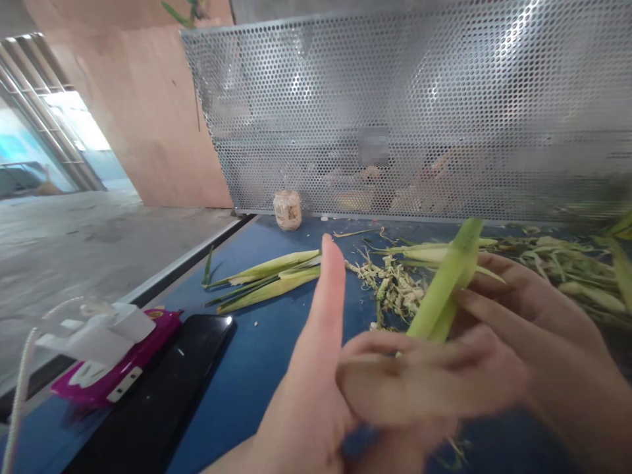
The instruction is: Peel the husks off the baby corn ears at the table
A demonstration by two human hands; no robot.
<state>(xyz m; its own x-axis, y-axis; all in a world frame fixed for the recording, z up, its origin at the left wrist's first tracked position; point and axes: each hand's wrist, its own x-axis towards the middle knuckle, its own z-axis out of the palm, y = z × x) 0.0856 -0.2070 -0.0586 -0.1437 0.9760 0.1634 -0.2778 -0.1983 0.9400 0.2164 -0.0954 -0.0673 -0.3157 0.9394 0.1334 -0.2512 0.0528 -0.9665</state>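
A pale green strip of corn husk (pixel 451 283) stands tilted between my two hands. My right hand (pixel 548 336) grips it from the right, with fingertips pressed against its side. My left hand (pixel 326 388) has its thumb raised, while its other fingers curl around the husk's lower end; they are slightly blurred. That lower end is hidden behind the fingers. Beyond my hands lies a heap of knotted, dried husk pieces (pixel 395 283). More loose husk leaves (pixel 276 280) rest on the blue tabletop (pixel 261 342) left of my thumb.
A black phone (pixel 162 388) lies at the left, beside a magenta power strip (pixel 118 368) with a white charger (pixel 106 329) and cable. A small jar (pixel 288 210) stands before the perforated metal panel (pixel 395 99) along the back. Husk scraps (pixel 567 270) cover the right side.
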